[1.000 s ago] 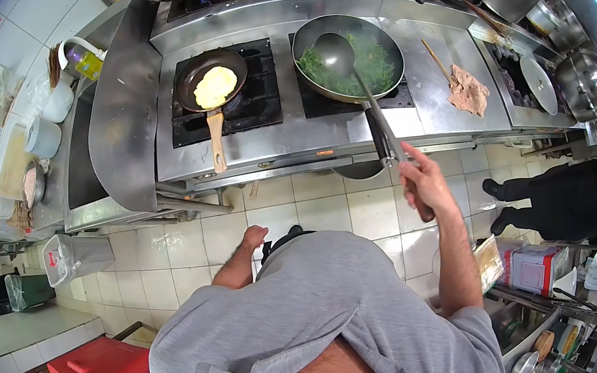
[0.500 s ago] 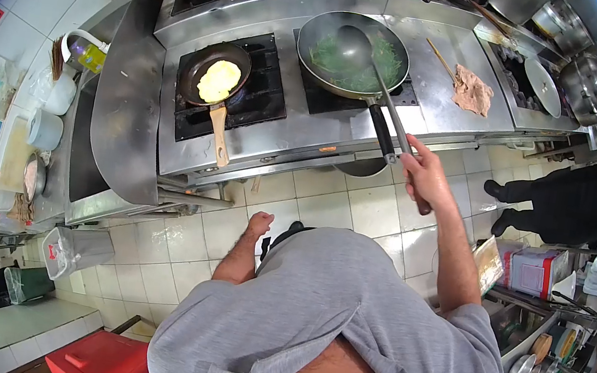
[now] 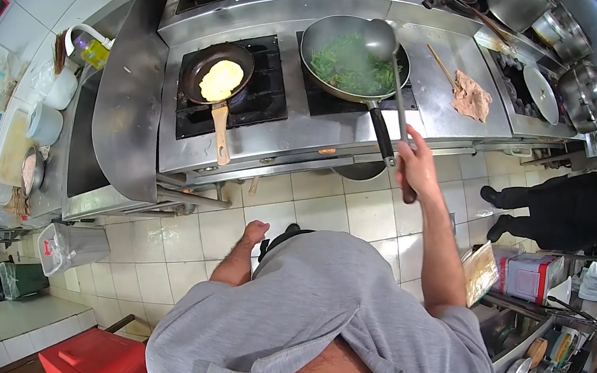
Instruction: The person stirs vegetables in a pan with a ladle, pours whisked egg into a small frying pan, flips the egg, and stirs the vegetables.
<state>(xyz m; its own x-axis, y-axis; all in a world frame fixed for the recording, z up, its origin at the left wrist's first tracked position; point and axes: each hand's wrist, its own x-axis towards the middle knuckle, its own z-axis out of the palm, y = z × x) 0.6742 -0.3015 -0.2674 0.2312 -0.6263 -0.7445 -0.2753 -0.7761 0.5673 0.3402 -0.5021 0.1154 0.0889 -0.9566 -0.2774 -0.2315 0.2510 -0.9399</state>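
My right hand (image 3: 418, 169) is wrapped round the dark-tipped handle of a long metal ladle (image 3: 401, 90). The ladle's bowl sits over the right rim area of a wok (image 3: 305, 60), above chopped leafy greens (image 3: 349, 64) with steam over them. The wok's black handle points toward me, just left of my right hand. Down by my waist, my left hand (image 3: 255, 232) is closed with nothing visible in it. On the left burner, a frying pan (image 3: 192, 81) with a wooden handle holds a yellow, egg-like round (image 3: 221, 81).
A crumpled cloth (image 3: 472, 97) and a thin wooden stick (image 3: 441, 65) lie on the steel top right of the wok. Another person (image 3: 574, 204) stands at the right. A curved steel panel (image 3: 127, 91) borders the stove's left side. Behind me is a red box (image 3: 95, 361).
The ladle's bowl has moved right and up, from over the middle of the greens to the wok's right side. My right hand has shifted slightly left. The left hand stays low.
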